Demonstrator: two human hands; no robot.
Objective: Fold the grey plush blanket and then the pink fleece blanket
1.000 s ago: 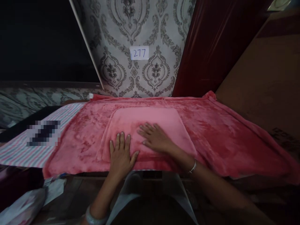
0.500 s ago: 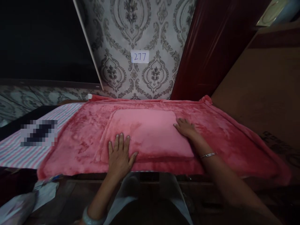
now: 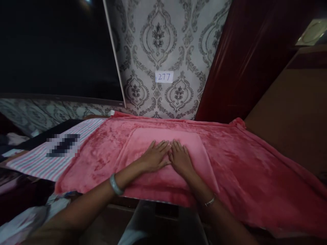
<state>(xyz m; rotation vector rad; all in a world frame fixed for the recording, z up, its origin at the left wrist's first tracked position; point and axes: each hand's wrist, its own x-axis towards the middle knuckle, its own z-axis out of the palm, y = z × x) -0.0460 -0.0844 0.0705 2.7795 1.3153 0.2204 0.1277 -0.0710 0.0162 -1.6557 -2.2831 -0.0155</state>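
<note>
A folded pink plush cloth [image 3: 143,139] lies flat as a rectangle on a larger pink fleece blanket [image 3: 237,163], which is spread over the table. My left hand [image 3: 156,156] rests palm down near the middle of the folded cloth, fingers stretched toward the right. Beside it my right hand [image 3: 180,156] also lies flat on the cloth, fingers pointing away from me. The fingertips of both hands nearly meet. Neither hand grips anything.
A striped cloth [image 3: 88,126] with a blurred-out dark item [image 3: 63,145] lies left of the blanket. Behind are a dark screen [image 3: 56,51], patterned wallpaper and a paper marked 277 [image 3: 164,77]. A dark red panel [image 3: 227,64] and a brown box [image 3: 288,112] stand at the right.
Both hands have slid inward from the left and right sides of the folded cloth to its middle. The view has shifted slightly, so the scene sits lower and further right.
</note>
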